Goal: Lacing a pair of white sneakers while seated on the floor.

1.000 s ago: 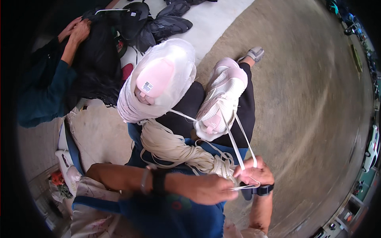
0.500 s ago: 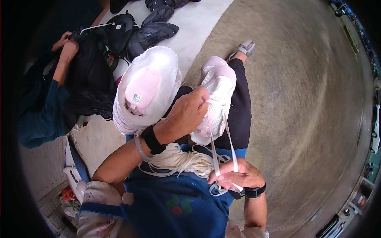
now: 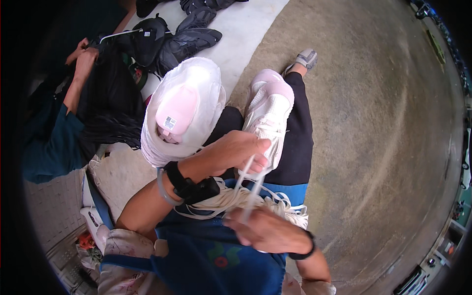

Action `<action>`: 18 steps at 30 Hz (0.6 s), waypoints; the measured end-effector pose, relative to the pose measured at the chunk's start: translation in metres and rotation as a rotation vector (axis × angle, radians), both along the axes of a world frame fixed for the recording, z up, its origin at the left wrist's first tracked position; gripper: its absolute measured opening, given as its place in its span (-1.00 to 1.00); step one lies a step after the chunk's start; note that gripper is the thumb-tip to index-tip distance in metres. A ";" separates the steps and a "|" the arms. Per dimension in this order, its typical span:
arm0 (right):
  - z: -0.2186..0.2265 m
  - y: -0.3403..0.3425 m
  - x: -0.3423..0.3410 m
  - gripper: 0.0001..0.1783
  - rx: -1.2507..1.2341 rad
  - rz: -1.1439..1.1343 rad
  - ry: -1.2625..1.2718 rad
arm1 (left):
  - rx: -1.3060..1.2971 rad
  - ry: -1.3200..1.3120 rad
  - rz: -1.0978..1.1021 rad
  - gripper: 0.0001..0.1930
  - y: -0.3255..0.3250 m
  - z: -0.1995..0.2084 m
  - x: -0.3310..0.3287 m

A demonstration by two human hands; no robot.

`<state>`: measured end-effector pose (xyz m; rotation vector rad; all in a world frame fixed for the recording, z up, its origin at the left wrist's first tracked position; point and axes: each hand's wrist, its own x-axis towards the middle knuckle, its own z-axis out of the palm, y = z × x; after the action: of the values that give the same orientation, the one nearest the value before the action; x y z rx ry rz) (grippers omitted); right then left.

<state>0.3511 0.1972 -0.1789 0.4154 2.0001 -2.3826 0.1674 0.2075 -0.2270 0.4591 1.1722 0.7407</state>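
Left hand [image 3: 240, 150] has moved down the shoe [image 3: 269, 110], right hand [image 3: 268, 232] leftward, lace [image 3: 254, 193] between.

No text is legible, even on the white label [image 3: 170, 122] on pink lining [image 3: 179, 103].

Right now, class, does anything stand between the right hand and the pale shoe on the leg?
Yes: a bundle of cream laces lies between the right hand and shoe; the left hand partly covers the shoe.
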 end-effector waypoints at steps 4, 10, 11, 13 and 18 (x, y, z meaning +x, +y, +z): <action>-0.025 -0.025 -0.022 -0.70 0.501 0.013 0.011 | -0.099 -0.144 0.047 -0.63 -0.001 -0.006 0.004; -0.020 0.033 0.003 -0.77 0.824 -0.599 -0.317 | 0.531 0.843 -0.014 -0.76 -0.027 -0.020 0.010; -0.023 0.038 -0.003 -0.67 0.855 -0.634 -0.312 | 0.520 0.853 0.045 -0.76 -0.029 -0.018 0.015; -0.035 0.041 -0.014 -0.62 0.982 -0.602 -0.311 | 0.492 0.856 -0.005 -0.74 -0.025 -0.002 0.014; -0.058 0.044 -0.010 -0.44 1.255 -0.442 -0.337 | 0.661 0.895 -0.051 -0.67 -0.024 -0.013 0.008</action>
<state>0.3411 0.2414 -0.2371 1.2065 3.1107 -0.6788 0.1757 0.1833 -0.2396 1.4745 1.7106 0.9025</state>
